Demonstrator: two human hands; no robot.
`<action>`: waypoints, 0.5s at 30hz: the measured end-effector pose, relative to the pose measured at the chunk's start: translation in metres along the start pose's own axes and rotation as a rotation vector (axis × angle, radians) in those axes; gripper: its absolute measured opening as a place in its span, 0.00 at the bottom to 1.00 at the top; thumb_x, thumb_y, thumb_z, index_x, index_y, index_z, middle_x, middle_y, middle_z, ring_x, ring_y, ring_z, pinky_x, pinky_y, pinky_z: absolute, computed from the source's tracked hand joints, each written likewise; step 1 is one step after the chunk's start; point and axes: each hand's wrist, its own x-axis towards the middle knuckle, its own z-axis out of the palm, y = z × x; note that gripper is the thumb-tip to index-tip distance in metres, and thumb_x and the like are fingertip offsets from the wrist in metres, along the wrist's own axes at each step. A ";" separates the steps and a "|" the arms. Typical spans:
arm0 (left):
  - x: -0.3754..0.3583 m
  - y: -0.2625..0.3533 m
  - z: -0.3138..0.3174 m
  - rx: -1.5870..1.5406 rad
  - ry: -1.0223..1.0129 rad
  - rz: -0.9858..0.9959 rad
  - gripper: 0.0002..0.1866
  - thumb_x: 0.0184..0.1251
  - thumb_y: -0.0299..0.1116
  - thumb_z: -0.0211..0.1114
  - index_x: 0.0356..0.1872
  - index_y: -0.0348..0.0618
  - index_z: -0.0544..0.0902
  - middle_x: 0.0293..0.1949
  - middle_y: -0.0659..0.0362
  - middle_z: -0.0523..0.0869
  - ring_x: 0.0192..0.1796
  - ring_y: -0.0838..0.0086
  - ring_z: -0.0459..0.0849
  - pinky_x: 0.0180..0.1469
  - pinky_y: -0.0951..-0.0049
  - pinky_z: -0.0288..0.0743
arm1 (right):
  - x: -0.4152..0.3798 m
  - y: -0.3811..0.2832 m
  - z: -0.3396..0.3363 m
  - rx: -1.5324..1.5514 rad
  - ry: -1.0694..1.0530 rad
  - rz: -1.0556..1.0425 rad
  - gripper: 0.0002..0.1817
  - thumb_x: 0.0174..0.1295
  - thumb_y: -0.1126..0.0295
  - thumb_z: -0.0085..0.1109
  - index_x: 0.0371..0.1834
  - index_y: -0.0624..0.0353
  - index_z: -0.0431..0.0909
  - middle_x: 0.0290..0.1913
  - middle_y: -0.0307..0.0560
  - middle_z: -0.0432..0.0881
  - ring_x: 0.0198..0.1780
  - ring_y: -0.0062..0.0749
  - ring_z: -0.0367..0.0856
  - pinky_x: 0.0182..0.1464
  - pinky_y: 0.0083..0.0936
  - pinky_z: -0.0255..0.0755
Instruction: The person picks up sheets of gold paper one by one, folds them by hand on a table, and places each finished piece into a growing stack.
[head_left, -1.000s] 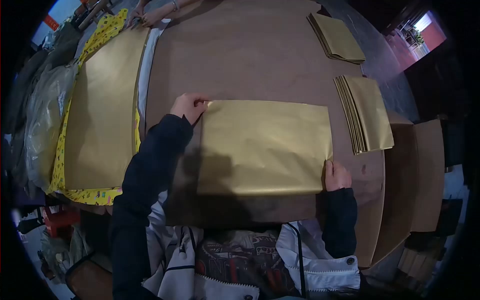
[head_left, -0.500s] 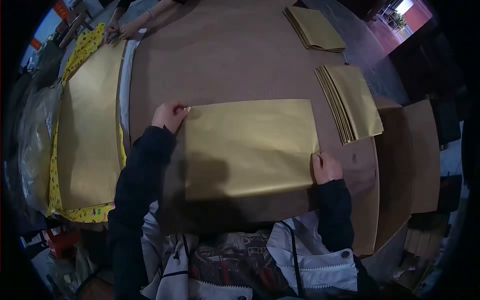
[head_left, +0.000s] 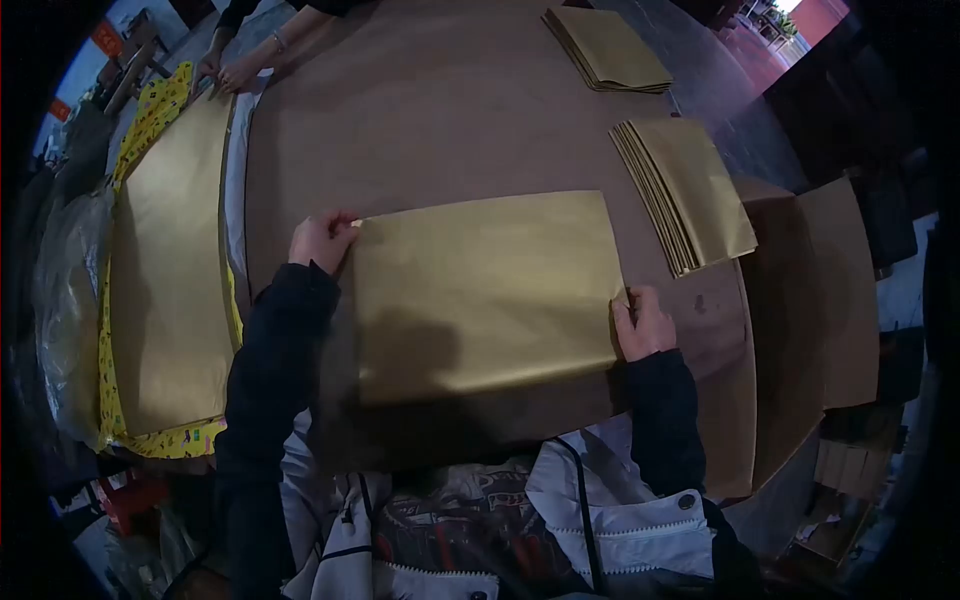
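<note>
A folded sheet of gold paper [head_left: 490, 290] lies on the brown table surface in front of me, its folded edge toward my body. My left hand [head_left: 323, 241] pinches the sheet's far left corner between thumb and fingers. On the opposite side, my right hand [head_left: 645, 322] has its thumb and fingers closed on the right edge, below the middle. A shadow falls over the sheet's lower left part.
At left, large flat gold sheets [head_left: 165, 270] lie on yellow patterned wrapping [head_left: 165, 440]. Another person's hands [head_left: 235, 72] touch their far end. Folded gold stacks [head_left: 690, 190] sit at right, one farther back [head_left: 610, 48]. An open cardboard box [head_left: 840, 290] stands beside the table [head_left: 420, 100].
My right hand has shifted slightly up along the sheet's right edge, and its fingers have changed position. The whole view has moved a little; my left hand keeps its corner.
</note>
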 end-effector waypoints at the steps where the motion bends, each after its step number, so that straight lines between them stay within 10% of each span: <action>1: 0.001 -0.002 0.001 0.003 0.002 -0.009 0.13 0.56 0.32 0.66 0.42 0.39 0.85 0.30 0.53 0.85 0.33 0.66 0.84 0.41 0.70 0.77 | -0.001 0.001 0.000 0.001 -0.008 -0.005 0.20 0.64 0.54 0.54 0.51 0.58 0.71 0.38 0.62 0.82 0.42 0.63 0.79 0.46 0.51 0.72; 7: -0.006 0.015 -0.006 0.023 0.001 0.023 0.14 0.57 0.34 0.66 0.43 0.39 0.84 0.30 0.52 0.85 0.34 0.63 0.84 0.42 0.68 0.77 | -0.011 -0.010 -0.018 -0.062 0.033 -0.043 0.26 0.62 0.58 0.59 0.60 0.59 0.68 0.38 0.59 0.82 0.39 0.59 0.80 0.42 0.50 0.74; 15: -0.012 0.022 -0.008 0.026 0.013 -0.006 0.15 0.57 0.35 0.67 0.44 0.40 0.84 0.30 0.54 0.85 0.36 0.62 0.84 0.43 0.66 0.77 | -0.031 -0.084 -0.012 -0.186 -0.019 -0.773 0.21 0.54 0.70 0.64 0.53 0.56 0.77 0.56 0.58 0.72 0.59 0.55 0.71 0.58 0.42 0.69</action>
